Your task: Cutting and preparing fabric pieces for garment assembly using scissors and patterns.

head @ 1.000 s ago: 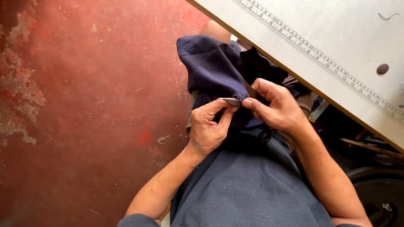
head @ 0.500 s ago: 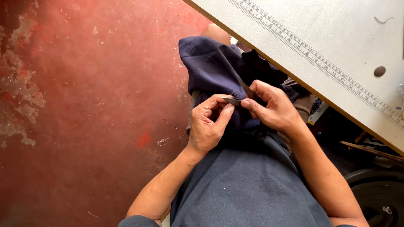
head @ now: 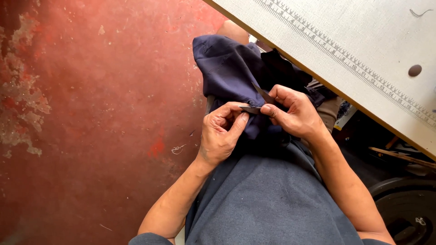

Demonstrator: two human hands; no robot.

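You're pinching a small grey metal blade (head: 251, 109) between the thumb and forefinger of your left hand (head: 221, 136), fingers curled closed on it. Your right hand (head: 293, 112) is closed on the other end, where a thin dark sliver (head: 262, 94) is sticking up past the fingertips; can't tell if blade and sliver are one tool.

Both are working on the navy fabric (head: 227, 72), which is bunched on your lap just left of the sewing table (head: 363, 41) edge, with the tool right at the fabric's near fold.

Risks, as I read them:
- Your fingertips are sitting almost against the blade edge. A slip on a tight stitch is likely sending it into your left thumb.
- The fabric is loose and unsupported, not flat on the table. The blade could be catching cloth instead of thread and nicking it.
- The far end of the fabric is hanging toward the red floor (head: 91, 113), below the table's edge, and that weight may be pulling the seam out of your pinch.
- The black wheel (head: 406, 211) under the table is close to your right elbow.
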